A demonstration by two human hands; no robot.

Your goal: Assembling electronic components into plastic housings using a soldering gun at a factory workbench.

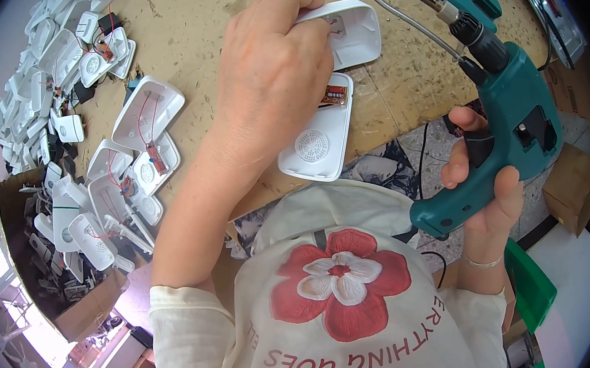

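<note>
My left hand (275,67) is closed over the edge of a white plastic housing shell (361,36), its fingertips partly hidden inside. Below it lies the matching white half (314,143), with a round speaker grille and a small circuit board (335,95) at its top; the hand covers part of this half. A pistol-grip soldering gun (506,127), teal with a black nose and a curved metal feed tube, is gripped in my right hand (486,179), fingers around the handle and trigger. The tool's front points up and left, and its tip is cut off by the picture's top edge.
Several opened white housings (148,115) with red wires and boards lie left on the wooden table (405,95). A heap of white shells (40,78) fills the far left. A cardboard box (91,306) of parts stands lower left; a green bin (532,288) is at right.
</note>
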